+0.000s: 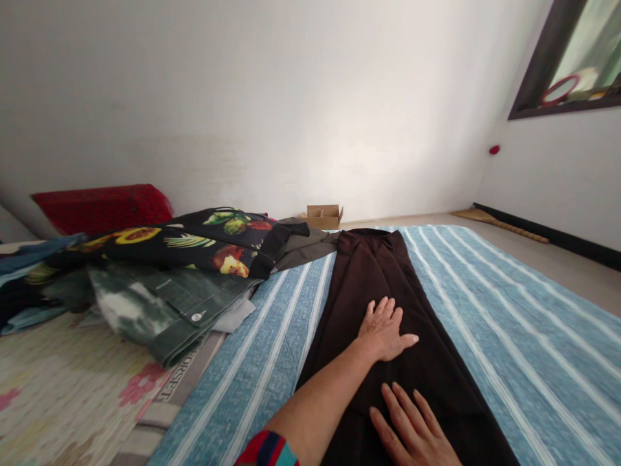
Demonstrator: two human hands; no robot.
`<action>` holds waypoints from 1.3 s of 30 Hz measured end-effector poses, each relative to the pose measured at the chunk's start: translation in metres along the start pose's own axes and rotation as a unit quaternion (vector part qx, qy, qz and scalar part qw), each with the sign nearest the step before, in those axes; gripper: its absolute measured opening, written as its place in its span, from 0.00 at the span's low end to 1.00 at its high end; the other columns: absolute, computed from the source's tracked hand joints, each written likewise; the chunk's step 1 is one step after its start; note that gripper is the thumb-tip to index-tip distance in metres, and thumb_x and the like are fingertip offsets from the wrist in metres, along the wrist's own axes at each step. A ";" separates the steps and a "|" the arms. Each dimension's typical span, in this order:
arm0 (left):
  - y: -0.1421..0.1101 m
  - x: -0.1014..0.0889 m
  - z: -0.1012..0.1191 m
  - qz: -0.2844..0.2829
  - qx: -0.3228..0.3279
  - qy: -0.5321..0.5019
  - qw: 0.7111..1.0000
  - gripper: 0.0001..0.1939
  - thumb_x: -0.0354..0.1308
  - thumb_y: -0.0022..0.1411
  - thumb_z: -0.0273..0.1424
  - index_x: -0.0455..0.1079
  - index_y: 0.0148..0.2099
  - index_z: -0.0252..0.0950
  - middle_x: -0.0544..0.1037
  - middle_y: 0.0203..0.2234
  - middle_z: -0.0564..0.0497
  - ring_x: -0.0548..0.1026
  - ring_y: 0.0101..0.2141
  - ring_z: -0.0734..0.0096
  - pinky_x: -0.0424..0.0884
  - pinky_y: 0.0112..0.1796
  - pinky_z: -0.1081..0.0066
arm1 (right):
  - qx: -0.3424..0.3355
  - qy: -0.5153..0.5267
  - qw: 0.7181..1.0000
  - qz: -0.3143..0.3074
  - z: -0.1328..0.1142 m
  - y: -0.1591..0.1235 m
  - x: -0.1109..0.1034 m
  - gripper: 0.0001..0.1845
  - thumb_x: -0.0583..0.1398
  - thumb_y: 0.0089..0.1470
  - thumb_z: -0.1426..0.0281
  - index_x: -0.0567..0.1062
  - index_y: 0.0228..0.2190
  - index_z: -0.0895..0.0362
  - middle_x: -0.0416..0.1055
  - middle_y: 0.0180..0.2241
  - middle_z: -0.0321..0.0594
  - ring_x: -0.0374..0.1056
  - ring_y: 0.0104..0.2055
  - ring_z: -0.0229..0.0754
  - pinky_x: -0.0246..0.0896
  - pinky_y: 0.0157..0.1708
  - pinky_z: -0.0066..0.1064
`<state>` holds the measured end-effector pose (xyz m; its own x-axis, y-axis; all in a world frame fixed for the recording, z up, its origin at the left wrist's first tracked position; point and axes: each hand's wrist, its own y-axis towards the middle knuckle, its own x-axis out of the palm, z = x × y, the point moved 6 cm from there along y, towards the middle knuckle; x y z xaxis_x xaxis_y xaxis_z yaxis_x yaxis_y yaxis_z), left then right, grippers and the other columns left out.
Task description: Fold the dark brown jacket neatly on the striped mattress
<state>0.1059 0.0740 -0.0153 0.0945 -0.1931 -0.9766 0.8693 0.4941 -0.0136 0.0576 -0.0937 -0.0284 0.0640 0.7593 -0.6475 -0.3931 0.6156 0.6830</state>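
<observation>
A long dark brown garment (pixel 373 278) lies spread on a blue striped sheet (pixel 485 310). It is narrow at the far end and widens toward me; whether it is a skirt or wide trousers I cannot tell. My left hand (pixel 385 330) rests flat on its middle, fingers spread and thumb out to the right. Closer to me, my right hand (pixel 412 427) lies on the lower part of the cloth, palm down with the fingers apart. Neither hand grips anything. The near end of the garment runs out of the picture.
Left of the sheet is a clothes pile with a black fruit-print garment (pixel 213 243) and a dark green garment (pixel 174 310), on a floral mat (pixel 72 388). Behind stand a red box-like object (pixel 104 207) and a small cardboard box (pixel 324 215) by the white wall (pixel 291 97).
</observation>
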 end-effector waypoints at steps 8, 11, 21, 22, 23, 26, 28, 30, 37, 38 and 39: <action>-0.001 -0.004 0.001 -0.009 0.000 0.002 1.000 0.40 0.34 0.60 0.56 0.48 0.64 0.33 0.45 0.64 0.42 0.37 0.63 0.58 0.37 0.59 0.52 | -0.020 0.009 1.000 0.007 0.005 0.004 -0.005 0.18 0.50 0.60 0.63 0.68 0.50 0.50 0.71 0.46 0.44 0.67 0.46 0.48 0.46 0.54 0.44; -0.001 -0.006 0.001 -0.001 0.000 0.007 1.000 0.39 0.35 0.61 0.55 0.49 0.64 0.34 0.46 0.64 0.43 0.38 0.63 0.59 0.38 0.59 0.52 | -0.010 0.013 1.000 0.008 0.006 0.003 -0.004 0.19 0.51 0.59 0.62 0.68 0.50 0.51 0.71 0.46 0.45 0.67 0.47 0.49 0.47 0.54 0.45; -0.005 -0.009 0.004 0.038 0.015 0.029 0.999 0.35 0.36 0.62 0.53 0.54 0.61 0.32 0.51 0.62 0.41 0.43 0.62 0.57 0.42 0.58 0.53 | -0.018 -0.012 1.000 0.022 0.004 0.007 -0.006 0.18 0.53 0.56 0.61 0.69 0.47 0.51 0.73 0.41 0.45 0.67 0.45 0.50 0.45 0.54 0.46; -0.006 -0.010 0.005 0.043 0.015 0.033 0.998 0.35 0.37 0.62 0.52 0.54 0.61 0.32 0.52 0.62 0.41 0.44 0.62 0.57 0.42 0.58 0.53 | -0.019 -0.010 1.000 0.022 0.004 0.007 -0.006 0.18 0.53 0.56 0.61 0.69 0.47 0.51 0.73 0.41 0.45 0.67 0.45 0.50 0.45 0.54 0.46; -0.006 -0.011 0.007 0.049 0.017 0.036 0.998 0.34 0.38 0.63 0.52 0.55 0.60 0.33 0.52 0.62 0.41 0.44 0.62 0.57 0.42 0.58 0.52 | -0.020 -0.007 1.000 0.021 0.003 0.007 -0.006 0.18 0.54 0.56 0.61 0.69 0.46 0.52 0.73 0.41 0.45 0.67 0.45 0.51 0.44 0.55 0.47; -0.010 -0.017 0.012 0.064 0.024 0.039 0.997 0.30 0.41 0.64 0.48 0.55 0.59 0.33 0.54 0.62 0.41 0.46 0.62 0.58 0.44 0.58 0.53 | -0.021 0.003 1.000 0.016 0.003 0.006 -0.005 0.20 0.55 0.54 0.59 0.69 0.47 0.53 0.73 0.42 0.46 0.65 0.47 0.51 0.45 0.55 0.47; -0.015 -0.023 0.015 0.065 0.032 0.030 0.997 0.28 0.43 0.64 0.45 0.55 0.59 0.33 0.54 0.61 0.41 0.48 0.61 0.59 0.47 0.58 0.54 | -0.017 0.009 1.000 0.007 0.002 0.005 -0.003 0.21 0.55 0.55 0.57 0.69 0.48 0.53 0.72 0.43 0.47 0.65 0.47 0.52 0.46 0.54 0.47; -0.025 -0.031 0.017 0.062 0.044 0.014 0.997 0.26 0.46 0.63 0.43 0.56 0.58 0.34 0.55 0.61 0.42 0.50 0.61 0.60 0.49 0.58 0.57 | -0.009 0.014 1.000 -0.006 0.001 0.004 -0.002 0.23 0.54 0.55 0.55 0.68 0.49 0.53 0.71 0.44 0.47 0.64 0.48 0.52 0.48 0.53 0.46; -0.104 -0.059 0.020 0.011 0.080 -0.059 0.995 0.20 0.48 0.63 0.37 0.64 0.54 0.32 0.63 0.57 0.42 0.57 0.58 0.66 0.54 0.57 0.66 | 0.055 0.099 0.989 -0.095 0.000 0.003 -0.010 0.36 0.56 0.48 0.47 0.64 0.53 0.55 0.65 0.52 0.51 0.58 0.55 0.57 0.53 0.52 0.49; -0.118 -0.060 0.021 0.003 0.076 -0.063 0.995 0.20 0.49 0.62 0.36 0.64 0.54 0.34 0.63 0.57 0.43 0.57 0.58 0.66 0.54 0.57 0.65 | 0.063 0.115 0.984 -0.117 0.001 0.003 -0.012 0.36 0.57 0.48 0.49 0.64 0.54 0.54 0.64 0.53 0.51 0.57 0.56 0.57 0.54 0.52 0.48; -0.131 -0.061 0.022 -0.006 0.072 -0.068 0.995 0.20 0.51 0.61 0.37 0.64 0.54 0.35 0.63 0.57 0.45 0.57 0.59 0.65 0.54 0.57 0.64 | 0.070 0.128 0.980 -0.135 0.002 0.004 -0.014 0.36 0.58 0.48 0.51 0.63 0.54 0.55 0.62 0.55 0.52 0.56 0.57 0.57 0.54 0.52 0.48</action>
<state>-0.0033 0.0019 0.0504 0.1411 -0.3166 -0.9380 0.9301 0.3669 0.0161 0.0570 -0.1017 -0.0159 -0.0899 0.4976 -0.8628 -0.2629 0.8237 0.5024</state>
